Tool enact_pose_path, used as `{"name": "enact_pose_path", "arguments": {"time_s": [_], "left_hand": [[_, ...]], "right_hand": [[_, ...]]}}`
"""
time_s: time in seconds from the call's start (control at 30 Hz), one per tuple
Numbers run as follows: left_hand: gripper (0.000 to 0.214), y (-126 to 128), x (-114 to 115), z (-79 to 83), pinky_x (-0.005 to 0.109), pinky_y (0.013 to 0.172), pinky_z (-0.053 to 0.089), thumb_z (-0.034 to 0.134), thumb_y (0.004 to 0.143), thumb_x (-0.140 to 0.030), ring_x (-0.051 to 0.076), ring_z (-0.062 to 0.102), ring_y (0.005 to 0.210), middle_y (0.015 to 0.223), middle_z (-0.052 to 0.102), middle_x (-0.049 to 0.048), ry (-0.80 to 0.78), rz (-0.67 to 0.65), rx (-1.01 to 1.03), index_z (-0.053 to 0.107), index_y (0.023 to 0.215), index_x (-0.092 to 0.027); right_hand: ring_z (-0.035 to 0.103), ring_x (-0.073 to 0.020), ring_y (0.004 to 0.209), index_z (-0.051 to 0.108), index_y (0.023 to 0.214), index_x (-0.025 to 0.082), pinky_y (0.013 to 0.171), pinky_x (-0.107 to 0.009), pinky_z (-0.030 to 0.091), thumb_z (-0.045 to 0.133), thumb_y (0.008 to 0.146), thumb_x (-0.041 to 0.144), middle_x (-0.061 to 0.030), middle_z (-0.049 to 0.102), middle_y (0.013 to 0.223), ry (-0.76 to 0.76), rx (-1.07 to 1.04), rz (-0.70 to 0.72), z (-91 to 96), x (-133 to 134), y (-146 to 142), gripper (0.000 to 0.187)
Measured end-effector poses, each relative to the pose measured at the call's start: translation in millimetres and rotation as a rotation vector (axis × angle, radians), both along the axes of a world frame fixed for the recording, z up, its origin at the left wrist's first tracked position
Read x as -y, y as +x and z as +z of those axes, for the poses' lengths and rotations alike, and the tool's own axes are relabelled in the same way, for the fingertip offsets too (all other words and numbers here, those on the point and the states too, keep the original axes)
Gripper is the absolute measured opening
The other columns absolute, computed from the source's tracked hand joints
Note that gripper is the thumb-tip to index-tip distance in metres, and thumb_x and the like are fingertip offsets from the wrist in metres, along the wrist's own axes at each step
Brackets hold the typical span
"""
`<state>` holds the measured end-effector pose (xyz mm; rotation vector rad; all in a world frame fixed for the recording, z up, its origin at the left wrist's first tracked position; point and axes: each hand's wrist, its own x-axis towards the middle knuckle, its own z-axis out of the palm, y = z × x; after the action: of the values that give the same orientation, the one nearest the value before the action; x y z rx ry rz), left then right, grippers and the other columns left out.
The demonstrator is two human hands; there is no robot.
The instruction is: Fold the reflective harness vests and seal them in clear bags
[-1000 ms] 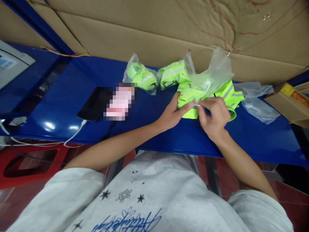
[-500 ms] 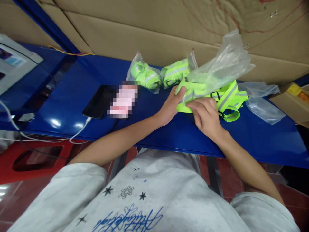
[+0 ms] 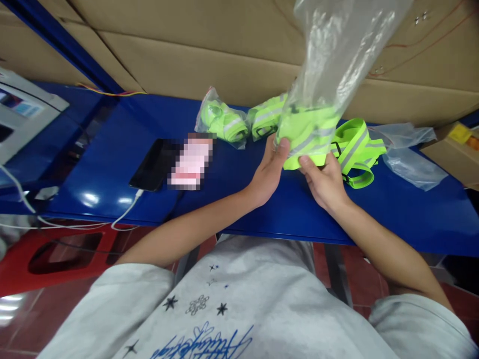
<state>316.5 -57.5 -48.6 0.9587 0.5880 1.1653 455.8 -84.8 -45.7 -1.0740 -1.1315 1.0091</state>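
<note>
Shiny blue tabletop point(image 3: 282, 214), neon-grn strap point(image 3: 307, 124) (w/ gry stripes point(image 3: 322, 133))

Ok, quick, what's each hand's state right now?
Left hand: closed, holding the strap and bag.
Right hand: closed, holding the strap's lower edge.

Brown cardboard point(image 3: 209, 50) lines the back of a glossy blue table point(image 3: 411, 214) as light glints off its surface; below, at left, a red stool point(image 3: 15, 269) stands on a reddish tiled floor point(image 3: 48, 314).
</note>
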Motion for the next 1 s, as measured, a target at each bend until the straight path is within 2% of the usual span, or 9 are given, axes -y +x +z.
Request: {"name": "enact_pose_path", "arguments": {"time_s": [0.07, 0.17, 0.33, 0.43, 0.53, 0.63, 0.73, 0.87, 1.0], "left_hand": [[0.033, 1.0, -0.1, -2.3, 0.035, 0.124, 0.041, 0.061, 0.103, -0.055, 0.021, 0.054, 0.146, 0.141, 0.066, 0.0009, 0.081, -0.048, 0.032, 0.062, 0.122, -0.028], [0.039, -2.2, -6.8, -5.2, 0.044, 0.122, 0.045, 0.079, 0.092, -0.050, 0.027, 0.061, 0.138, 0.128, 0.072, 0.0063, 0.074, -0.126, 0.015, 0.066, 0.116, -0.021], [0.065, -14.1, -22.9, -1.6, 0.049, 0.126, 0.042, 0.097, 0.071, -0.040, 0.032, 0.054, 0.149, 0.133, 0.070, 0.0040, 0.010, -0.119, 0.085, 0.062, 0.124, -0.025], [0.062, -15.6, -25.4, 3.1, 0.049, 0.119, 0.051, 0.092, 0.076, -0.049, 0.034, 0.059, 0.144, 0.133, 0.073, 0.0086, -0.062, -0.178, 0.084, 0.064, 0.125, -0.023], [0.060, -12.7, -26.0, 5.1, 0.044, 0.117, 0.053, 0.090, 0.081, -0.043, 0.029, 0.061, 0.142, 0.134, 0.073, 0.0065, -0.053, -0.068, 0.108, 0.063, 0.131, -0.025], [0.062, -9.4, -25.6, 3.0, 0.041, 0.118, 0.052, 0.089, 0.083, -0.038, 0.025, 0.062, 0.141, 0.136, 0.072, 0.0048, 0.001, -0.006, 0.118, 0.061, 0.137, -0.028], [0.060, -6.2, -21.1, -2.7, 0.039, 0.117, 0.052, 0.089, 0.084, -0.038, 0.023, 0.067, 0.132, 0.133, 0.073, 0.0033, 0.056, -0.003, 0.050, 0.062, 0.136, -0.027], [0.049, -0.9, -12.3, -12.1, 0.038, 0.117, 0.052, 0.088, 0.085, -0.041, 0.023, 0.069, 0.127, 0.129, 0.075, 0.0035, 0.050, -0.103, -0.002, 0.069, 0.128, -0.026], [0.047, 2.1, -9.4, -18.6, 0.035, 0.105, 0.056, 0.090, 0.081, -0.049, 0.022, 0.073, 0.116, 0.118, 0.078, 0.0066, -0.060, -0.235, -0.009, 0.075, 0.115, -0.021]], "right_hand": [[0.070, -0.0261, 0.126, 0.070, 0.116, 0.033, 0.112, -0.049, 0.060, 0.089, 0.078, 0.059, -0.0002, 0.076, 0.125, -0.048, -0.076, 0.017, 4.7, -0.9, 2.6, 0.050], [0.070, -0.0265, 0.126, 0.069, 0.117, 0.034, 0.110, -0.049, 0.061, 0.091, 0.072, 0.063, 0.0006, 0.077, 0.123, -0.068, -0.075, 0.000, 6.5, -3.5, 8.6, 0.057], [0.074, -0.0252, 0.106, 0.065, 0.115, 0.031, 0.094, -0.046, 0.068, 0.097, 0.066, 0.058, -0.0009, 0.076, 0.115, -0.123, -0.022, 0.077, 0.9, -4.5, 14.4, 0.065], [0.075, -0.0201, 0.092, 0.059, 0.117, 0.032, 0.085, -0.041, 0.070, 0.101, 0.063, 0.049, 0.0034, 0.075, 0.109, -0.178, -0.113, 0.089, -2.3, -4.9, 13.2, 0.071], [0.077, -0.0168, 0.098, 0.061, 0.104, 0.027, 0.097, -0.037, 0.068, 0.100, 0.066, 0.043, 0.0051, 0.076, 0.104, -0.231, -0.269, 0.024, -4.5, -7.7, 13.4, 0.057], [0.077, -0.0172, 0.105, 0.066, 0.089, 0.024, 0.109, -0.037, 0.063, 0.097, 0.072, 0.044, 0.0030, 0.078, 0.098, -0.268, -0.292, 0.099, -5.9, -9.2, 15.0, 0.041], [0.078, -0.0172, 0.096, 0.066, 0.081, 0.024, 0.102, -0.038, 0.066, 0.097, 0.071, 0.045, 0.0036, 0.077, 0.089, -0.304, -0.289, 0.123, -6.3, -6.1, 14.8, 0.039], [0.077, -0.0165, 0.090, 0.073, 0.089, 0.025, 0.088, -0.033, 0.068, 0.096, 0.069, 0.043, 0.0033, 0.079, 0.091, -0.267, -0.267, 0.075, -4.2, -1.0, 13.1, 0.036], [0.077, -0.0233, 0.103, 0.075, 0.101, 0.026, 0.101, -0.045, 0.065, 0.087, 0.076, 0.042, -0.0022, 0.081, 0.106, -0.239, -0.276, 0.158, 1.5, -1.9, 11.2, 0.032]]}}
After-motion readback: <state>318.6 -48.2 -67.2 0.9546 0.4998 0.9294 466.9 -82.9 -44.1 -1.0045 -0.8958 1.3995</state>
